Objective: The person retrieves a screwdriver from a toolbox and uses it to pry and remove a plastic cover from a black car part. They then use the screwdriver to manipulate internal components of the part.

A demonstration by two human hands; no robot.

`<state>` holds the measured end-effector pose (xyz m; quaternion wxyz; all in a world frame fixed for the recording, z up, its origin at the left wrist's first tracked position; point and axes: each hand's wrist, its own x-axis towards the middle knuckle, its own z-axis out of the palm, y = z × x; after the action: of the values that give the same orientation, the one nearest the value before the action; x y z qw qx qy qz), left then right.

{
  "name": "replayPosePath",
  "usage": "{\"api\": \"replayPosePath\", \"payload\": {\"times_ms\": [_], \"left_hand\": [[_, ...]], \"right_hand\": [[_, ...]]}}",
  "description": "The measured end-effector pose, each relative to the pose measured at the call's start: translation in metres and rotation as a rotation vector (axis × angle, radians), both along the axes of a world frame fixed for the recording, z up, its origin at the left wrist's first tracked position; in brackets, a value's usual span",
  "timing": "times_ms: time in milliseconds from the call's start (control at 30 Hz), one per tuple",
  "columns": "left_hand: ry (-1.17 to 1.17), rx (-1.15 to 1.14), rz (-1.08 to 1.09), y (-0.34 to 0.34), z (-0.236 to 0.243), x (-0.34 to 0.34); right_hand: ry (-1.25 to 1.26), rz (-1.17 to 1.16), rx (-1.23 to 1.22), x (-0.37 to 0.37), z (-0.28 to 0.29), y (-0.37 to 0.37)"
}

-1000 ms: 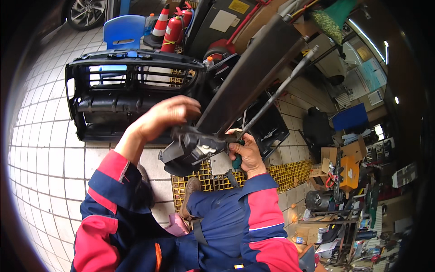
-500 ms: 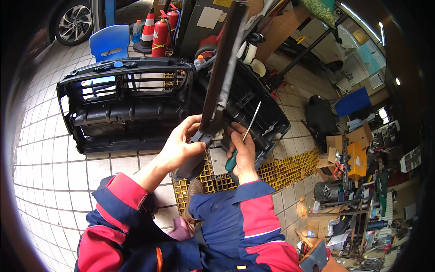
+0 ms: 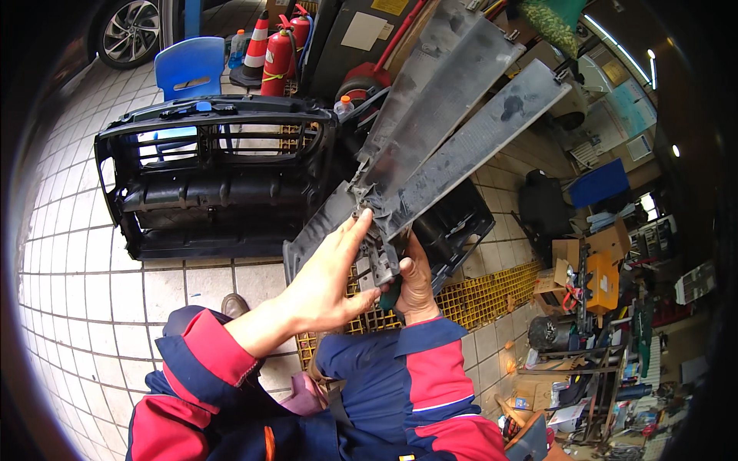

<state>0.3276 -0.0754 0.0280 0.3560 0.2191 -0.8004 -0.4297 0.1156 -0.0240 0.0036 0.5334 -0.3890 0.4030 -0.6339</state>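
"Comparing with half a second ago: the panel [image 3: 442,100] stood nearly edge-on, a narrow dark bar. Now its grey slats face us, broad and fanned out. Where is it, by the frame [image 3: 204,196]?"

"Right of the frame, held up in the air, slats slanting up and away. Its lower piece overlaps the frame's right end in view; contact between them, cannot tell."

"Left hand [image 3: 330,273]?"

"Shifted. Half a second ago it pinched the panel's side; now it lies along the near end, index finger stretched to the joint, thumb low. Touching, but some fingers are hidden, so I can't tell if it truly grips."

"Right hand [image 3: 417,284]?"

"Farther right of the frame, curled round the near end, thumb in front. The screwdriver [image 3: 390,296] shows only a bit of green handle below the panel; its shaft, plain half a second ago, is now out of sight."

"Meaning for the work?"

"Judgement only: the turn brings the joint within both hands' reach, so attention seems to be there rather than on the slats. Whether the shaft meets the joint: not visible."
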Motion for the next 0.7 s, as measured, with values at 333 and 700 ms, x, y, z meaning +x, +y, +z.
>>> {"api": "replayPosePath", "payload": {"times_ms": [333, 700], "left_hand": [[0.097, 0.014, 0.48, -0.042, 0.002, 0.016], [0.418, 1.188, -0.062, -0.052, -0.037, 0.006]], "right_hand": [[-0.276, -0.025, 0.108, -0.045, -0.039, 0.01], [-0.44, 0.116, 0.311, -0.033, -0.027, 0.009]]}}
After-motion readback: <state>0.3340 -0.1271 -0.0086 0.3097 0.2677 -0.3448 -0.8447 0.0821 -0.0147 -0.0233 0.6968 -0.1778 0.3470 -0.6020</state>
